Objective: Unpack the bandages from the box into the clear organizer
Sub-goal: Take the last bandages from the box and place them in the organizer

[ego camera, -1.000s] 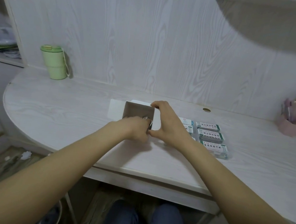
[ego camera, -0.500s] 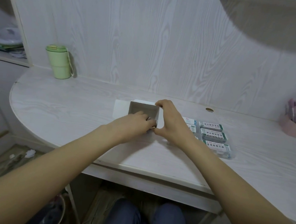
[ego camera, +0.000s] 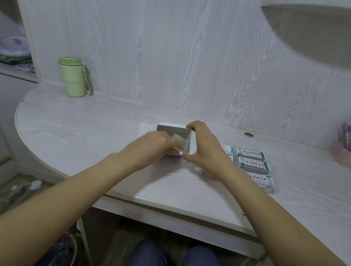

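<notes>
While the box (ego camera: 173, 132) sits open on the white desk (ego camera: 83, 132), I see the right hand (ego camera: 206, 151) clamped round its right wall — thumb at the near corner, fingers over the far rim. My left hand (ego camera: 153, 145) reaches inside, fingers pinched on a pale bandage (ego camera: 178, 139) poking above the rim. Just right of the box lies the clear organizer (ego camera: 253, 167), holding green-labelled packets. A green cup (ego camera: 73, 77) stands well apart, far left.

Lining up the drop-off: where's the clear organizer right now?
In the head view, the clear organizer sits on the desk to the right of the box, just beyond the right hand.
</notes>
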`<move>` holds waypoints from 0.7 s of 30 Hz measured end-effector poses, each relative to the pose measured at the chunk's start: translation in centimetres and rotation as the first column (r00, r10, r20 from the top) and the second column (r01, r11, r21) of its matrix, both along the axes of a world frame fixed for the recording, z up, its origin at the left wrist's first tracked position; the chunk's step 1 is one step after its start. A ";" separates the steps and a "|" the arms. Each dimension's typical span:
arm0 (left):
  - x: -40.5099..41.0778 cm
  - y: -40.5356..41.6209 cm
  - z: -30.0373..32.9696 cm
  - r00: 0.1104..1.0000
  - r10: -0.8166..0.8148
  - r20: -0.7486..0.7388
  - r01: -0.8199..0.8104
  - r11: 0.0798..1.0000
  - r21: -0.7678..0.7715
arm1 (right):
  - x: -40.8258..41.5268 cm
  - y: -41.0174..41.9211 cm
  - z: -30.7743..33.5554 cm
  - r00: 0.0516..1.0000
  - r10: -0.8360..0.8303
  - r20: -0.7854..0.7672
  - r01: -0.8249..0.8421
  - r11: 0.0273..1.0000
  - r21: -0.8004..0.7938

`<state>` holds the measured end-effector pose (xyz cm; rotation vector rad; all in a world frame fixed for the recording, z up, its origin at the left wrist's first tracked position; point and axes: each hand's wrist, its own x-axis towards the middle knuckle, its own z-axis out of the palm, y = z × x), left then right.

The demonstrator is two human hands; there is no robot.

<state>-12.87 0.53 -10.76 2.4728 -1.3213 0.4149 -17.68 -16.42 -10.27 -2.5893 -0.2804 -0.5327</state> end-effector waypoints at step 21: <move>4.8 -1.3 3.7 0.985 0.167 -0.053 -0.164 0.985 0.053 | 4.4 -1.0 4.2 0.968 -0.149 -0.201 0.092 0.959 -0.269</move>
